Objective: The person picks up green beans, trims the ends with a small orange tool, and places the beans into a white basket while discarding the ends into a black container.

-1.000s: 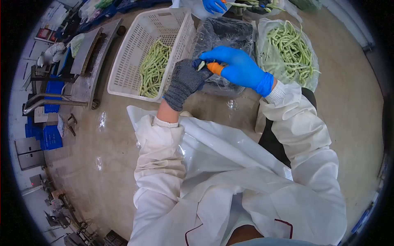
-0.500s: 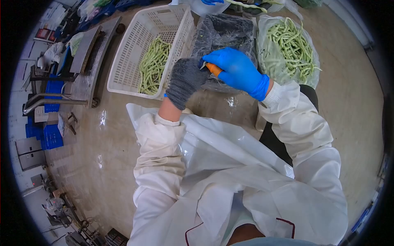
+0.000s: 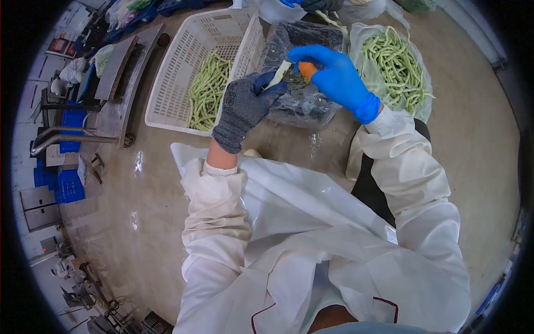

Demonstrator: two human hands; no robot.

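My left hand [image 3: 245, 108], in a grey knit glove with blue fingertips, pinches a short pale green piece of bean [image 3: 279, 74] that points up and right. My right hand [image 3: 340, 78], in a blue glove, is curled round an orange-handled tool [image 3: 306, 70]; its blade cannot be made out. Both hands are over a dark crate lined with clear plastic [image 3: 303, 115], which has green scraps in it. Left of them, a white basket [image 3: 183, 55] holds green beans [image 3: 208, 89]. On the right, a plastic bag [image 3: 361, 92] holds more long beans [image 3: 395, 67].
A metal cart [image 3: 133, 78] stands at the left, with blue crates [image 3: 69, 185] beyond it. At the top edge, another person's gloved hands [image 3: 314, 4] are near a long bean. My apron [image 3: 289, 195] spreads below the containers.
My hands have moved apart, my left down and left, my right slightly right. The pale piece of bean now shows between them. At the top, the other person's dark glove has come into view.
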